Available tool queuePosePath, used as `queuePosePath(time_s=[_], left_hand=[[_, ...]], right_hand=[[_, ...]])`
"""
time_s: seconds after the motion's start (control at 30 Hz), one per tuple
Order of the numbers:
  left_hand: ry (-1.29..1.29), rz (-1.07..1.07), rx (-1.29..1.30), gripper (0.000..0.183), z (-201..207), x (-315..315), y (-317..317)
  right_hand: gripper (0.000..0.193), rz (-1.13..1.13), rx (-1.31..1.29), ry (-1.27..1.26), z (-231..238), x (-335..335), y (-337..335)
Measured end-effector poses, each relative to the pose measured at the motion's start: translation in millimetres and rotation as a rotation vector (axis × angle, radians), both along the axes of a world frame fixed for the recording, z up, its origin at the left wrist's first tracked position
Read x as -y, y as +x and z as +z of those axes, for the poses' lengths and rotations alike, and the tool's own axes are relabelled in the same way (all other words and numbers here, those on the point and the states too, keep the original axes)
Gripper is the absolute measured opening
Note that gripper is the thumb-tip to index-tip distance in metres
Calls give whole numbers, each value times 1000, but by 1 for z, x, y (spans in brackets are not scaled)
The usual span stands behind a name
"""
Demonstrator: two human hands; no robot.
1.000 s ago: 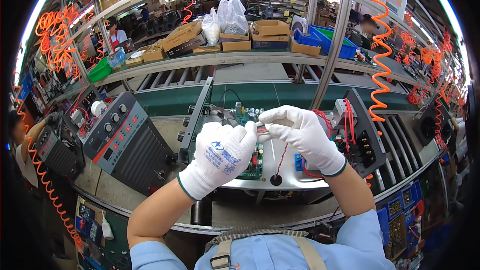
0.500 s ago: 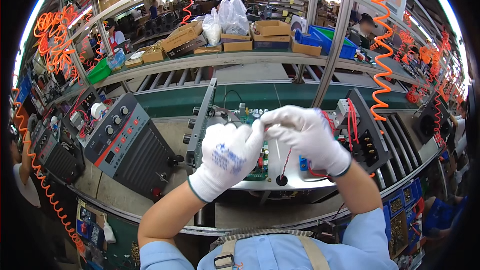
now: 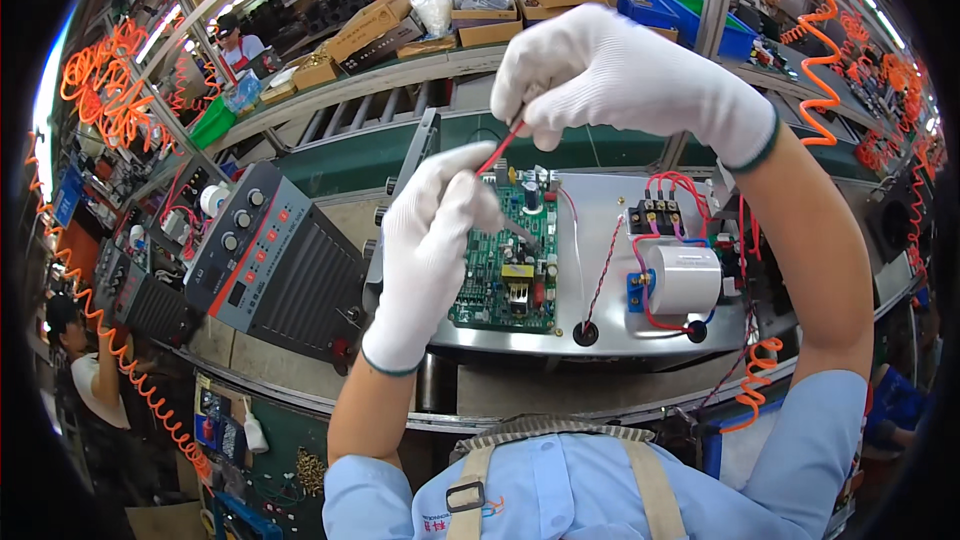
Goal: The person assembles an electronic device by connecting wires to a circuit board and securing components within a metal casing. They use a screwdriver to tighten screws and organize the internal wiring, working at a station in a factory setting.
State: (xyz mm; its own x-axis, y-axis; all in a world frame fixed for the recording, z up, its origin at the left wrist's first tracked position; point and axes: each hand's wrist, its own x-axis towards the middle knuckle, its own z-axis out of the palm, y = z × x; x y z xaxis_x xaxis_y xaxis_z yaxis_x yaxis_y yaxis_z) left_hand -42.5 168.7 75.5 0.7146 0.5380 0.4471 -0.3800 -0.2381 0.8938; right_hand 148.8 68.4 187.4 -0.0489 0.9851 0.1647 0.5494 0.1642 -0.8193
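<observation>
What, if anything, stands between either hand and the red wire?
Nothing visible except the white gloves: the red wire slants from the fingers of the left hand up to those of the right hand, its middle stretch uncovered. The green circuit board lies below, not between.

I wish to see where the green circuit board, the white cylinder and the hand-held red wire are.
Green circuit board [image 3: 500,265]: head view, near its middle.
White cylinder [image 3: 688,280]: head view, its curved side.
Hand-held red wire [image 3: 500,149]: head view, its visible middle.

We hold our gloved right hand [image 3: 610,75] on the far side, its grip pinched; our gloved left hand [image 3: 428,255], nearer and to the left, pinches too, its forearm [image 3: 372,405] slanting.
</observation>
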Motion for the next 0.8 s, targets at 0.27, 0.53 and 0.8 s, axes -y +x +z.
queuePosePath(time_s=[0.27,0.53,0.8], left_hand=[[1115,706,-380,38,-71,14,-42],[1010,873,-714,31,-88,16,-29],[964,826,-607,38,-73,-2,11]], right_hand=[[33,334,322,-363,-72,-84,13],[40,135,1087,-188,-92,-135,-2],[30,-8,923,63,-134,-156,28]])
